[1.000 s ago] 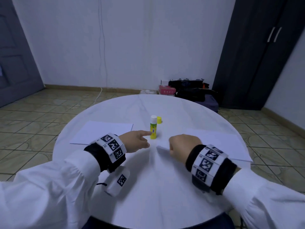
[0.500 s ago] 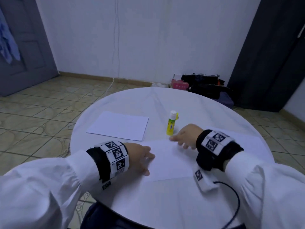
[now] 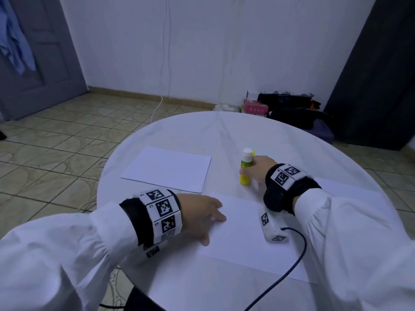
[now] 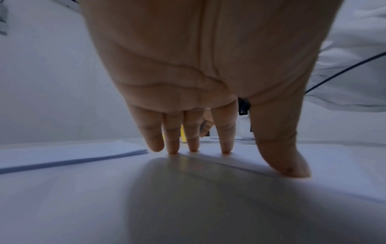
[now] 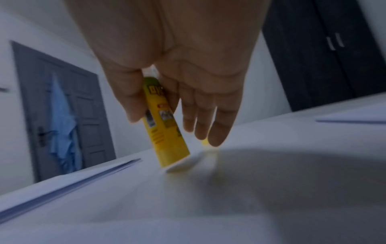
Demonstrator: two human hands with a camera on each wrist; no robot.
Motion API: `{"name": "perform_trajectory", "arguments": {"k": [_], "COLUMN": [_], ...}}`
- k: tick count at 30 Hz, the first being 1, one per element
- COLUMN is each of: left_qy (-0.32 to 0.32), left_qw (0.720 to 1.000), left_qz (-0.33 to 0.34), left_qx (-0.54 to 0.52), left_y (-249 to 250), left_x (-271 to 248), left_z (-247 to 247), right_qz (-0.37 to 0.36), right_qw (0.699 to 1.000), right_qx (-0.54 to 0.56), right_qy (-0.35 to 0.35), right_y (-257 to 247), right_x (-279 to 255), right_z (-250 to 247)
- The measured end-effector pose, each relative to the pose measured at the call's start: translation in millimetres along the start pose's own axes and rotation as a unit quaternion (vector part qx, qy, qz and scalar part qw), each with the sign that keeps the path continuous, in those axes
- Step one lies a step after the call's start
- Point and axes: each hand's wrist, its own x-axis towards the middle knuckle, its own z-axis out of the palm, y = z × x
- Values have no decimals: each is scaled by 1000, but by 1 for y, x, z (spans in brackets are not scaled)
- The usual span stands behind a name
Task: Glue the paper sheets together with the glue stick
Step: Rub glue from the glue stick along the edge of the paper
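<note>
Right hand (image 3: pixel 258 169) grips glue stick (image 3: pixel 245 169)
Left hand (image 3: pixel 199 215), fingers spread, presses the near sheet (image 3: pixel 242 234) at six o'clock on the table (image 3: pixel 224 131).

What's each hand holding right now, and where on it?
Right hand grips the glue stick by its upper barrel, thumb against index finger. Left hand holds nothing; its straight fingers press the paper sheet.

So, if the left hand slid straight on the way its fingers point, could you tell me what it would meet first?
Probably the right hand gripping the glue stick. The left hand rests on the near sheet, and through its fingers the left wrist view shows both ahead; depth is unclear.
</note>
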Motion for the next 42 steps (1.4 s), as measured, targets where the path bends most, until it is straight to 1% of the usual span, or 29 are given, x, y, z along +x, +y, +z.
{"name": "perform_trajectory", "arguments": {"k": [1, 3, 6, 8, 10, 12, 13, 15, 18, 22, 27, 30, 39, 40, 42], "left_qy": [13, 29, 26, 25, 27, 24, 21, 15, 17, 20, 33, 38, 63, 66, 57], "left_qw": [1000, 999, 1000, 999, 999, 999, 999, 1000, 999, 999, 999, 999, 998, 998, 998], "left_qz": [-4, -9, 1, 0, -1, -4, -7, -17, -19, -23, -26, -22, 0, -1, -24], "left_qx": [-14, -37, 12, 29, 36, 36, 31, 11, 25, 26, 13, 12, -11, -4, 3], "left_y": [1, 2, 2, 4, 5, 6, 6, 6, 5, 5, 5, 3, -6, -8, -10], "left_x": [-2, -6, -8, -9, -9, -10, -10, -12, -13, -13, -11, -8, 0, 1, 0], "left_z": [-1, -1, 1, 0, -1, 0, 0, 0, 1, 2, 2, 2, 7, 7, 7], "right_qz": [-13, -41, -90, -112, -124, -125, -127, -138, -149, -146, -130, -110, -33, -26, -14], "right_qw": [1000, 999, 995, 994, 991, 988, 987, 988, 989, 989, 988, 989, 993, 993, 991], "right_qx": [-15, -7, 12, 7, 48, 94, 99, 73, 8, -28, -79, -96, -103, -105, -118], "right_qy": [6, 1, -30, -7, 17, 10, 5, 11, 15, 8, 5, 13, 52, 55, 59], "right_y": [-2, -3, -5, -9, -14, -21, -24, -31, -39, -42, -34, -16, 57, 61, 66], "right_x": [-2, -7, -22, -31, -38, -45, -47, -49, -47, -45, -45, -49, -65, -65, -68], "right_z": [0, 1, -3, -9, -13, -14, -12, -5, 11, 26, 20, 9, -29, -31, -36]}}
